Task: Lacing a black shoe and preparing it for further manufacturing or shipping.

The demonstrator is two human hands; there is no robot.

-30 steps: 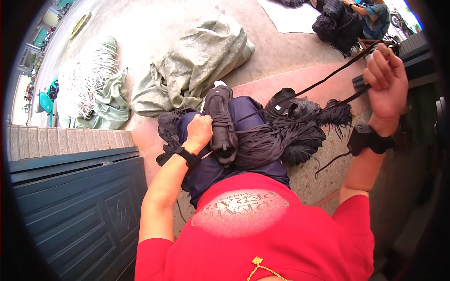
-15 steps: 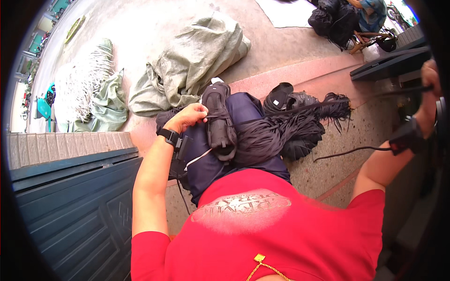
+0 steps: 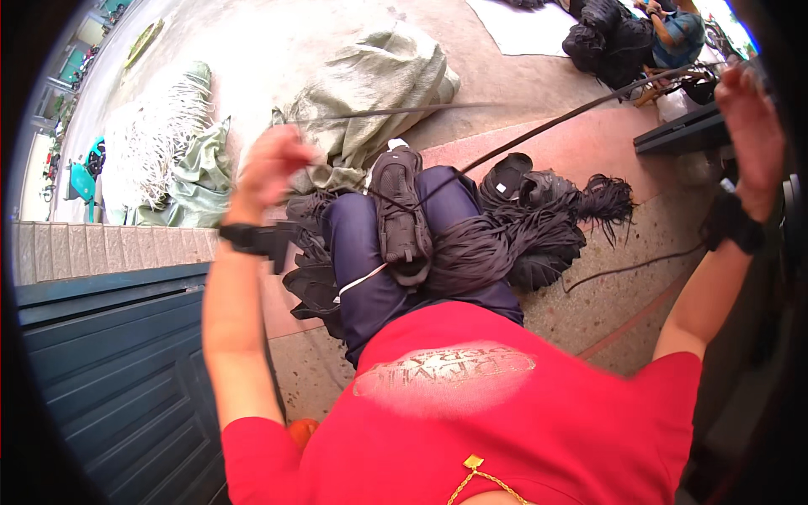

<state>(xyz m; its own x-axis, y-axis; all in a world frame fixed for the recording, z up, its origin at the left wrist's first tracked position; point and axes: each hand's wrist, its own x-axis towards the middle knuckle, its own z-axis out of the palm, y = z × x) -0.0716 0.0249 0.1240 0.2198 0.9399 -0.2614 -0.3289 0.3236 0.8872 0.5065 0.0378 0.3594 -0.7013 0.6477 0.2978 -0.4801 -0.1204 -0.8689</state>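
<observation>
A black shoe [image 3: 399, 210] lies lengthwise across my lap, its toe end toward me. From it a long dark shoelace [image 3: 539, 130] stretches up and right toward my right hand [image 3: 749, 135], which is raised at the far right. Its fingertips are blurred but appear closed on the lace end. My left hand [image 3: 273, 164] is lifted left of the shoe, smeared by motion, with its fingers curled. A second dark strand [image 3: 404, 110] runs out rightward from near its fingertips. Over my right thigh hangs a bundle of dark laces [image 3: 488, 248].
More black shoes [image 3: 313, 286] lie left of my legs and a black shoe [image 3: 505, 177] to the right. Ahead are a grey-green sack [image 3: 370, 80] and a pile of white laces [image 3: 172, 139]. A blue door panel [image 3: 126, 362] stands left; a person [image 3: 677, 38] sits far right.
My left hand has left the shoe and swung up and left. The right hand has risen, and the lace between it and the shoe now slants higher.
</observation>
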